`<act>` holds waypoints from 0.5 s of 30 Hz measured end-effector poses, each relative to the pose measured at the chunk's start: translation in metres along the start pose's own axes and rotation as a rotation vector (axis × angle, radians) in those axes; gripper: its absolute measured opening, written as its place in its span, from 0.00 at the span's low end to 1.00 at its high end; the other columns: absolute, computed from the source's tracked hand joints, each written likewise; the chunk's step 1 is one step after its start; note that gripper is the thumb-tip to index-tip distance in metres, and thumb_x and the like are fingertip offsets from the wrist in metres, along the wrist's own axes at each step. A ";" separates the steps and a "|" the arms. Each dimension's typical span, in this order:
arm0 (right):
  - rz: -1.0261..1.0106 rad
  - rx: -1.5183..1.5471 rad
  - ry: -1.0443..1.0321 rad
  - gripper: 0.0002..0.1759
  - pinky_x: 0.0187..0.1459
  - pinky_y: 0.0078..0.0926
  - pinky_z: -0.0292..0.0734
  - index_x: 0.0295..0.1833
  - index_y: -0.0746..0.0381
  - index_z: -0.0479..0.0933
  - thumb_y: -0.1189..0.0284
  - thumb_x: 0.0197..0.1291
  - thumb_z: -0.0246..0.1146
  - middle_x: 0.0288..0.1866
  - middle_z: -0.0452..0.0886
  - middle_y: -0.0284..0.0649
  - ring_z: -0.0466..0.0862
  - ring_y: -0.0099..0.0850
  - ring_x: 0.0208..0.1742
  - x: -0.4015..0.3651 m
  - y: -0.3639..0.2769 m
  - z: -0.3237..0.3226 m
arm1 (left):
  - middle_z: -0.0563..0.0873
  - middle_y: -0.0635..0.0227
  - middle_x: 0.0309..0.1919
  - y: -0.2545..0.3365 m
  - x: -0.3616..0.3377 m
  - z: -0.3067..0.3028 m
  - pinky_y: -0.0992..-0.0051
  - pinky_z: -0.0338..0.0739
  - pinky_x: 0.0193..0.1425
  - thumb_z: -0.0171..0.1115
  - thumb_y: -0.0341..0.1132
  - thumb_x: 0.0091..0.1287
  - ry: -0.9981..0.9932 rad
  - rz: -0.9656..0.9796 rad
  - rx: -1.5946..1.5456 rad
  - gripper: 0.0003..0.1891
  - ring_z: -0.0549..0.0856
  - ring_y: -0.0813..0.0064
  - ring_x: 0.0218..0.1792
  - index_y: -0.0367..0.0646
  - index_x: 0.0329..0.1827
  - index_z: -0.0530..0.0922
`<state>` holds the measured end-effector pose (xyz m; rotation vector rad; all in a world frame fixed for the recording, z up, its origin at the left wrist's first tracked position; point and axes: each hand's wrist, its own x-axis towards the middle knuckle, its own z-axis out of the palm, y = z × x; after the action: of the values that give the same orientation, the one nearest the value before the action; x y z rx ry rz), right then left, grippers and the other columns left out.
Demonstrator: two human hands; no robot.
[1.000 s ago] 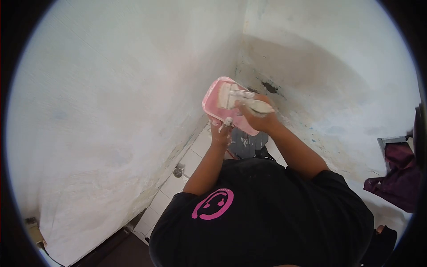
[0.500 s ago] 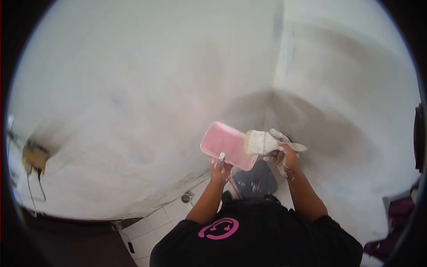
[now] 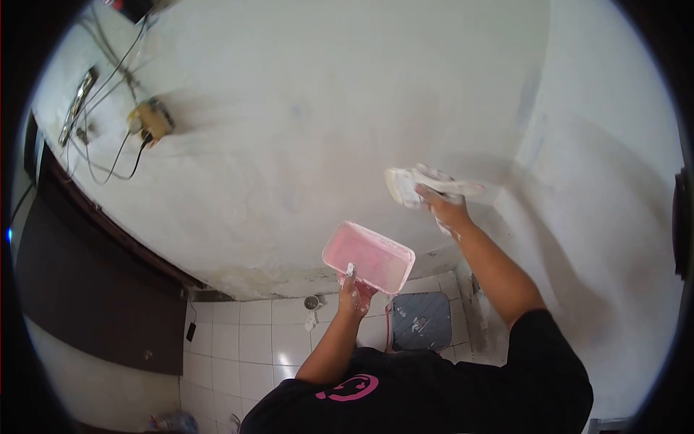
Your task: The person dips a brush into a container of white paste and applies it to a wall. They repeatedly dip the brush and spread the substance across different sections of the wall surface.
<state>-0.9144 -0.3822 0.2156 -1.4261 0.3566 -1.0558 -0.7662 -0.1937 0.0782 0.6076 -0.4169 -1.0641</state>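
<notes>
My left hand (image 3: 354, 293) grips the near left edge of a pink rectangular tray (image 3: 370, 254), its thumb over the rim. The tray is smeared with white paint. Up and to the right, my right hand (image 3: 442, 199) is closed around a wide paintbrush (image 3: 405, 189), its pale bristles pointing left and its handle to the right. White paint marks both hands. The brush is apart from the tray, in front of the patchy whitish wall (image 3: 289, 152); whether its bristles touch the wall I cannot tell.
A yellowish socket box (image 3: 150, 121) with plugs and cables hangs on the left wall. Below stands a dark brown panel (image 3: 94, 267). On the tiled floor (image 3: 253, 336) are a cup (image 3: 311, 302) and a grey, paint-spotted square object (image 3: 421, 322).
The view has turned left, showing more cables, panel and floor. My right hand has carried the brush up and away from the tray, which my left hand still holds.
</notes>
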 end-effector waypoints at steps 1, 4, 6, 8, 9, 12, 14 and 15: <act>-0.135 -0.356 -0.046 0.21 0.55 0.36 0.76 0.60 0.58 0.73 0.75 0.60 0.63 0.58 0.77 0.39 0.75 0.35 0.62 0.015 -0.008 0.014 | 0.70 0.57 0.62 0.008 0.001 -0.004 0.50 0.80 0.52 0.54 0.47 0.69 0.000 0.005 -0.028 0.29 0.78 0.54 0.57 0.53 0.69 0.53; -0.773 -0.816 -0.432 0.16 0.52 0.32 0.76 0.53 0.58 0.78 0.72 0.58 0.64 0.52 0.81 0.41 0.79 0.36 0.56 0.071 -0.011 0.039 | 0.70 0.57 0.62 0.021 0.004 -0.022 0.49 0.80 0.53 0.54 0.48 0.69 -0.024 0.000 -0.092 0.29 0.78 0.54 0.57 0.53 0.69 0.53; -0.660 -0.982 -0.486 0.16 0.54 0.33 0.74 0.54 0.55 0.78 0.71 0.59 0.63 0.53 0.81 0.40 0.78 0.37 0.56 0.091 -0.036 0.065 | 0.70 0.57 0.62 0.033 0.005 -0.032 0.49 0.80 0.53 0.53 0.49 0.69 -0.050 -0.011 -0.129 0.29 0.78 0.54 0.57 0.53 0.69 0.53; -0.688 -1.157 -0.620 0.15 0.56 0.36 0.71 0.53 0.54 0.78 0.69 0.60 0.61 0.53 0.81 0.37 0.79 0.39 0.54 0.134 -0.052 0.079 | 0.70 0.57 0.62 0.048 0.006 -0.042 0.48 0.79 0.54 0.53 0.49 0.70 -0.094 -0.036 -0.165 0.30 0.77 0.53 0.58 0.52 0.69 0.53; -0.895 -1.068 -0.715 0.14 0.56 0.37 0.71 0.52 0.54 0.78 0.71 0.59 0.61 0.52 0.81 0.38 0.78 0.38 0.54 0.168 -0.059 0.076 | 0.70 0.57 0.62 0.056 0.002 -0.047 0.48 0.79 0.54 0.53 0.49 0.70 -0.098 -0.037 -0.165 0.30 0.77 0.53 0.58 0.52 0.69 0.53; -1.025 -1.091 -0.329 0.10 0.51 0.34 0.76 0.45 0.59 0.80 0.74 0.58 0.62 0.47 0.83 0.41 0.81 0.40 0.50 0.214 -0.150 0.087 | 0.65 0.54 0.67 0.087 -0.002 -0.061 0.48 0.70 0.61 0.52 0.61 0.65 -0.098 -0.004 0.032 0.41 0.69 0.53 0.66 0.43 0.72 0.52; -1.171 -1.284 0.040 0.10 0.48 0.29 0.78 0.46 0.58 0.81 0.74 0.59 0.62 0.46 0.83 0.43 0.82 0.40 0.49 0.231 -0.196 0.086 | 0.67 0.54 0.66 0.103 -0.005 -0.076 0.50 0.71 0.62 0.52 0.61 0.66 -0.017 -0.042 0.048 0.41 0.71 0.54 0.64 0.42 0.72 0.53; -1.188 -1.283 0.078 0.12 0.49 0.28 0.77 0.49 0.58 0.80 0.74 0.59 0.61 0.49 0.82 0.42 0.81 0.39 0.50 0.229 -0.198 0.089 | 0.68 0.55 0.65 0.108 -0.002 -0.085 0.49 0.71 0.61 0.52 0.61 0.66 0.003 -0.058 0.030 0.40 0.73 0.53 0.63 0.41 0.71 0.54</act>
<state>-0.7988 -0.4629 0.4979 -2.9228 0.2014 -1.9842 -0.6429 -0.1321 0.0831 0.6517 -0.4153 -1.1131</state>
